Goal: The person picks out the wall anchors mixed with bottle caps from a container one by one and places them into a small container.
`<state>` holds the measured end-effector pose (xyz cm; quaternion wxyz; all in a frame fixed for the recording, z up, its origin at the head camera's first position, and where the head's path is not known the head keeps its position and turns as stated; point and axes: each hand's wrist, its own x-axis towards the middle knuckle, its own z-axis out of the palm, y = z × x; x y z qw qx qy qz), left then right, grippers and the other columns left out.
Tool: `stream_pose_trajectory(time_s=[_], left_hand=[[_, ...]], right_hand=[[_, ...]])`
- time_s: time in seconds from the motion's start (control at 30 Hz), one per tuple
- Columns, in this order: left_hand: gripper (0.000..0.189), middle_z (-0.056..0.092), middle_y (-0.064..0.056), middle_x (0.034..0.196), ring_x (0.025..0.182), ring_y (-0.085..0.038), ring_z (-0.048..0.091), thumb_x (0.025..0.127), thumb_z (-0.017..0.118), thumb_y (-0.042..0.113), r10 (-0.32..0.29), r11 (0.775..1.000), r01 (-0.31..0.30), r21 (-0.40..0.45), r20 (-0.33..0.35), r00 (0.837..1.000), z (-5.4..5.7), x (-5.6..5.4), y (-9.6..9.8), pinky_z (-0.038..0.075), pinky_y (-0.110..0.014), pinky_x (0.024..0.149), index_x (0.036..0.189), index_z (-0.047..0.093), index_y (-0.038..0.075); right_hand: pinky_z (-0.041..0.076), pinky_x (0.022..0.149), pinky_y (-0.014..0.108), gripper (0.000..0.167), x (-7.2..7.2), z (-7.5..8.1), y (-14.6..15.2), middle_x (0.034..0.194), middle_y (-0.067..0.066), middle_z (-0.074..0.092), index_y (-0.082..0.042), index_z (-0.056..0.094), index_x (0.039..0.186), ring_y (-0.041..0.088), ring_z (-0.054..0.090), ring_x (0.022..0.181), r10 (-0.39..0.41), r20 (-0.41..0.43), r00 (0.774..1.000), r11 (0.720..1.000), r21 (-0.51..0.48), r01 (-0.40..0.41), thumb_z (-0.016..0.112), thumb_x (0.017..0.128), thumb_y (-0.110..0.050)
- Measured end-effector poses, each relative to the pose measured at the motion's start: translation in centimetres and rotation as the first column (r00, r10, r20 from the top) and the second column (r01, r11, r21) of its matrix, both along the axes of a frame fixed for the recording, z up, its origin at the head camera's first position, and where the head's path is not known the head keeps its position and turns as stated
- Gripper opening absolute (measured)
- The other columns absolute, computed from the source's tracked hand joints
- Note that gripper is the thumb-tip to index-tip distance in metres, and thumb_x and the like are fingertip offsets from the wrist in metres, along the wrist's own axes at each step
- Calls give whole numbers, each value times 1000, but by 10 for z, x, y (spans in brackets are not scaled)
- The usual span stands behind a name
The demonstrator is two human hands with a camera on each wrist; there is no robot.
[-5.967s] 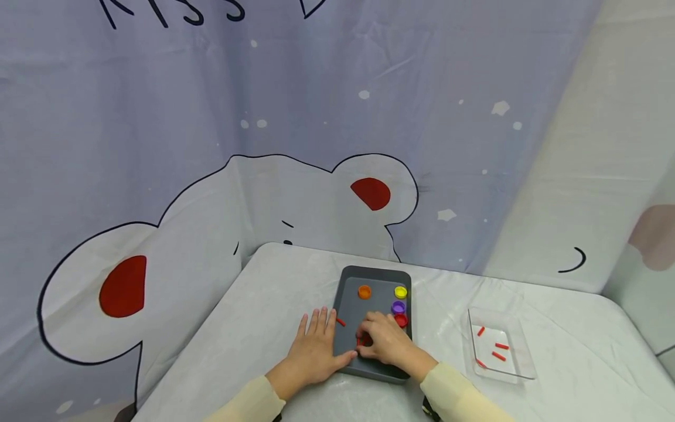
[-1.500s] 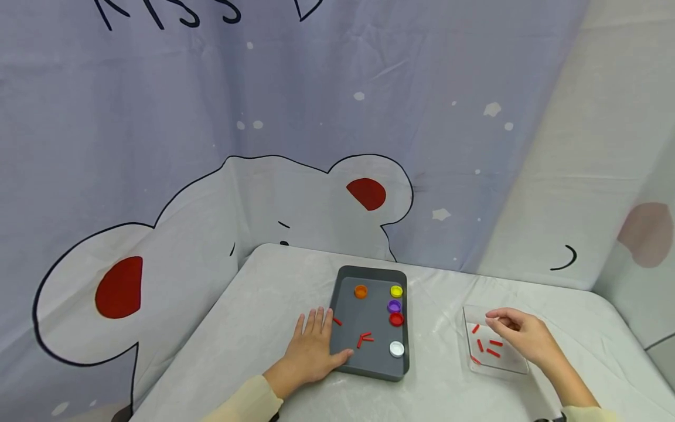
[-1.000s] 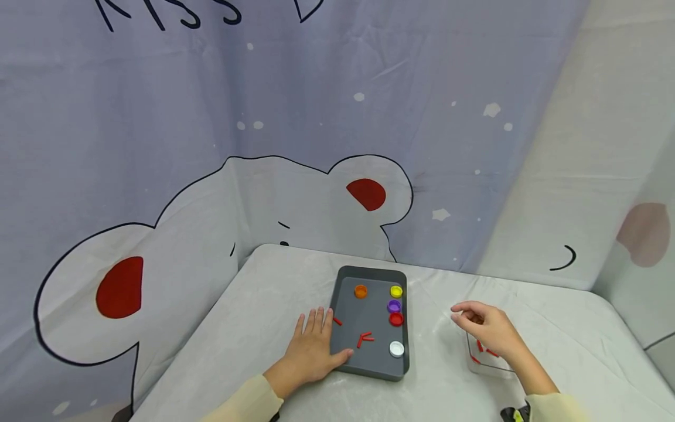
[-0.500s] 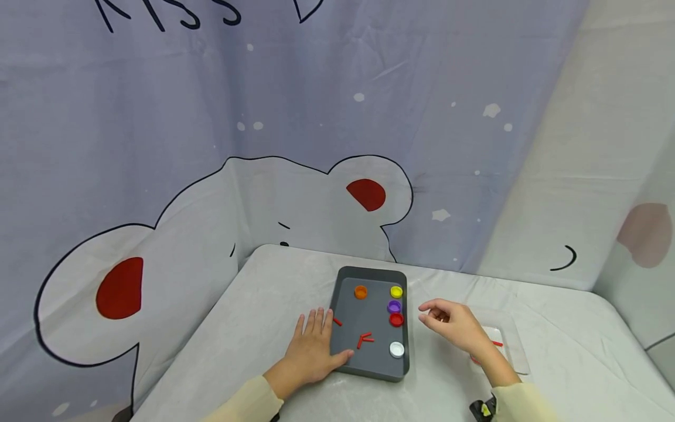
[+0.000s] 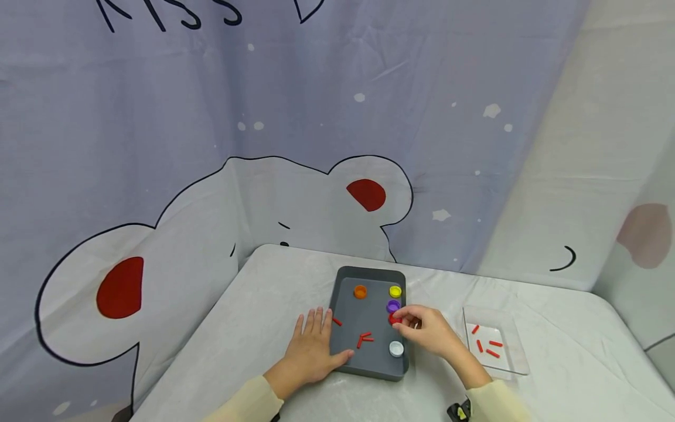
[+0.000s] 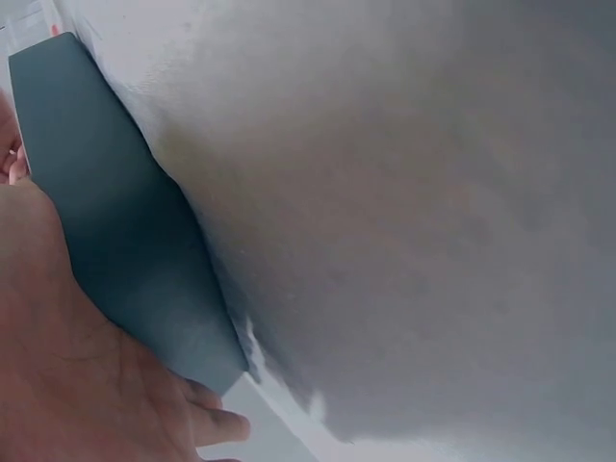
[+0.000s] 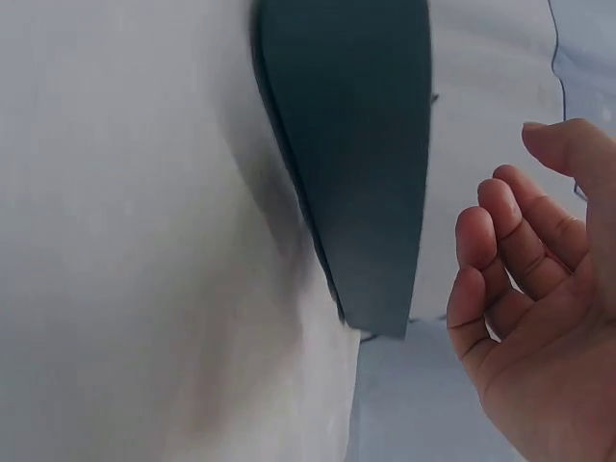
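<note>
A dark grey tray carries several small round caps. My right hand reaches over its right side, with index finger and thumb parted at the red cap and partly covering it. In the right wrist view, the right hand's fingers are bent above the tray wall, with no cap visible there. My left hand rests spread on the tray's left edge. Beside its fingertips lies a red stick; three more red sticks sit close together in the tray's lower middle.
The tray also holds an orange cap, a yellow cap, a purple cap and a white cap. To the right stands a clear box with several red sticks, on a white-covered table.
A red stick was added to the clear box between the two oldest frames. Since then my right hand has moved left from the box to the red cap. The left hand has stayed put.
</note>
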<state>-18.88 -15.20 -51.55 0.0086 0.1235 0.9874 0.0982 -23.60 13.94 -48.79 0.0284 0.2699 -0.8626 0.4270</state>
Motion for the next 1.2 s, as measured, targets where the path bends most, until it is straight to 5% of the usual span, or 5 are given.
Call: stream_pose_trajectory(time_s=[0.3, 0.7, 1.2], left_hand=[[107, 25, -24, 164, 153, -40, 20, 90, 48, 77, 18, 1000, -18, -4, 1, 1000, -2, -2, 1, 11, -60, 121, 159, 26, -1], [108, 22, -23, 165, 153, -40, 18, 90, 45, 79, 13, 1000, -12, -26, 39, 999, 0, -3, 1, 10, -60, 121, 159, 23, -1], [109, 23, -24, 164, 153, -41, 19, 91, 43, 79, -9, 999, 9, -32, 20, 1000, -3, -5, 0, 10, -61, 121, 159, 22, -3]], right_hand=[[50, 64, 23, 21, 3, -6, -24, 80, -8, 60, -1, 74, 103, 2, 53, 71, 69, -18, 997, 998, 9, -69, 77, 88, -15], [52, 71, 27, 21, 8, -19, -52, 91, 2, 66, -7, 75, 101, 14, 61, 80, 105, -85, 991, 985, 146, -92, 80, 87, -21], [43, 73, 32, 22, 4, -29, -68, 90, -5, 63, -17, 78, 95, 11, 57, 84, 56, -201, 978, 929, 369, 23, 86, 80, -31]])
